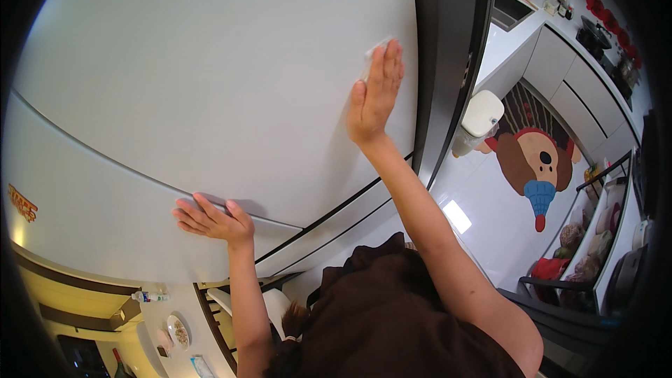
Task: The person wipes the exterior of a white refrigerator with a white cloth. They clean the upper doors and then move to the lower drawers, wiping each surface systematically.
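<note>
A large white door panel (pixel 236 73), likely of a refrigerator, fills the left and middle of the head view. Flat against its right part, near the dark frame, lies my right hand (pixel 377 89), fingers together, with a thin white cloth or tissue (pixel 379 48) pressed under it; only the edge of that cloth shows. My left hand (pixel 218 220) rests at the seam between this panel and the neighbouring one, fingers somewhat apart, holding nothing. An orange sticker (pixel 22 203) is on the left panel.
A dark door frame (pixel 446 52) borders the panel. Beyond it are a lidded white bin (pixel 483 114), a patterned floor mat (pixel 535 157), a sink (pixel 509 9) and a storage rack (pixel 588 241). A table (pixel 181 294) at lower left bears a plate (pixel 178 332) and a bottle (pixel 150 296).
</note>
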Demonstrator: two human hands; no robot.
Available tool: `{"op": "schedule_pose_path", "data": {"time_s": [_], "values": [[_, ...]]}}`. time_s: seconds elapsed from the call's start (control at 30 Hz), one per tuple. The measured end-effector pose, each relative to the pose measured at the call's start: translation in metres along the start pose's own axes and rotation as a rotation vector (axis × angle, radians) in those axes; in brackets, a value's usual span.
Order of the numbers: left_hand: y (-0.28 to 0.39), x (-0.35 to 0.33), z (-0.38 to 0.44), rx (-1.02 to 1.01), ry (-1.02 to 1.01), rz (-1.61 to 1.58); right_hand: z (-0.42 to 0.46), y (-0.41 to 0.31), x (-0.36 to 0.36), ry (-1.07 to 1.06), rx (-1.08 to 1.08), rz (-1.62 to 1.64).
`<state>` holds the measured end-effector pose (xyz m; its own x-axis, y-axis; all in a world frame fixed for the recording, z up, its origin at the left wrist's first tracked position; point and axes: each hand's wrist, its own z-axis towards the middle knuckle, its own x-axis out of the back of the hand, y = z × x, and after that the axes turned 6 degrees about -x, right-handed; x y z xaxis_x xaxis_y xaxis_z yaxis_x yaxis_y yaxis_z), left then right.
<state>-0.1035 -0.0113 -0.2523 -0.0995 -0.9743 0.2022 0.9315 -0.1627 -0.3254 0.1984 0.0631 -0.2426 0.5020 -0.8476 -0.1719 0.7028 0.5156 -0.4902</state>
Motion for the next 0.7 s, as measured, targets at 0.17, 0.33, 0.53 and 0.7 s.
{"op": "schedule_pose_path", "data": {"time_s": [0.17,0.33,0.53,0.7], "values": [[-0.001,0.0,0.0,0.006,-0.012,0.01,-0.039,-0.025,-0.007,-0.13,0.092,0.008],[-0.001,0.007,0.001,0.037,-0.066,-0.052,-0.074,-0.031,-0.003,-0.35,0.668,-0.109],[-0.001,0.01,-0.009,0.033,-0.095,-0.071,-0.005,0.044,0.019,-0.04,-0.037,-0.02],[0.004,-0.002,-0.01,0.008,-0.03,-0.035,-0.008,0.033,0.026,-0.09,0.106,-0.063]]}}
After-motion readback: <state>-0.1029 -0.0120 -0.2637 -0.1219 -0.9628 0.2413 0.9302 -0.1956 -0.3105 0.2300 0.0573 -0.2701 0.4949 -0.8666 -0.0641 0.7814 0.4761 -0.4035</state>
